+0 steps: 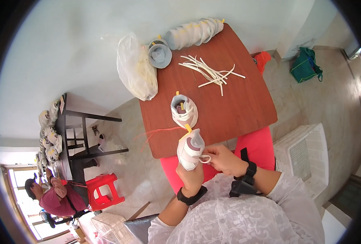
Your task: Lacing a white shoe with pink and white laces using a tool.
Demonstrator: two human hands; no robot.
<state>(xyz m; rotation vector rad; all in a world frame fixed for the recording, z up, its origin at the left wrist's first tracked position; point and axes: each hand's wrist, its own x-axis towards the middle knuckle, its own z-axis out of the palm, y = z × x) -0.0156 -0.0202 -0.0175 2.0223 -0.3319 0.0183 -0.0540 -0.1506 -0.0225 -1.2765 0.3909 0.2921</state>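
Note:
A small white and mauve shoe [187, 150] with a yellow heel tab is in my left hand [190, 177], whose fingers wrap round its toe end just off the table's near edge. My right hand [225, 158] pinches a white shoelace [205, 158] that loops out from the shoe's side. Part of the lace is hidden behind my fingers. Just beyond, a matching laced shoe [184, 115] rests on the brown table [239, 103]. Loose white laces [213, 73] lie in a crossed pile farther back.
A row of nested shoes [194, 33], a grey-lined shoe stack [160, 55] and a clear plastic bag [137, 71] line the table's far left. Red string [160, 131] hangs over its left edge. A white basket [302, 158] stands right. At left, a person [62, 199] sits near a red stool [103, 191].

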